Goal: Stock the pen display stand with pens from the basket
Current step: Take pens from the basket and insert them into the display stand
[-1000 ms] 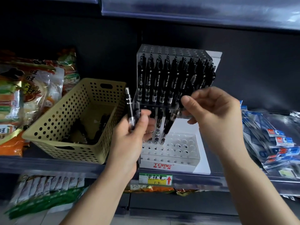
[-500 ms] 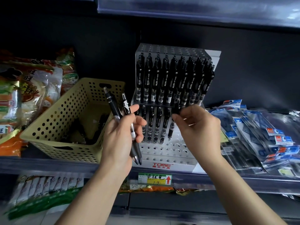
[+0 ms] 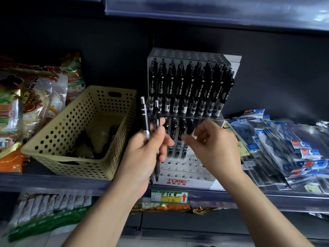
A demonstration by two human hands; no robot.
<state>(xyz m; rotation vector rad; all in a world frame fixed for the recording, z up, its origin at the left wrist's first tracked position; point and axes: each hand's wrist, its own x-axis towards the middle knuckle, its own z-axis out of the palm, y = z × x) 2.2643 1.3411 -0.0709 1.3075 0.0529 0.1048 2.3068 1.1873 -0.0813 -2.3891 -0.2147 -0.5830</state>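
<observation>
While one clear pen display stand (image 3: pixel 178 180) sits mid-shelf, its upper tier carries about nine black pens (image 3: pixel 190 90) across the front row, with more ranked behind that are too crowded to count. Four pens (image 3: pixel 174 129) stand in the lower tier, their lower ends partly hidden by the hands. One yellow perforated basket (image 3: pixel 71 122) stands just left of the stand; dark pens (image 3: pixel 108 139) lie in its bottom, their number hard to make out. The left hand (image 3: pixel 142 157) is raised between basket and stand, fingers and thumb wrapped round at least two upright pens (image 3: pixel 145 120), tips down. The right hand (image 3: pixel 211 148) hovers before the lower tier, loosely curled, with thumb and forefinger apart and nothing between them. Snack bags (image 3: pixel 35 97) at left are cut off by the frame edge.
</observation>
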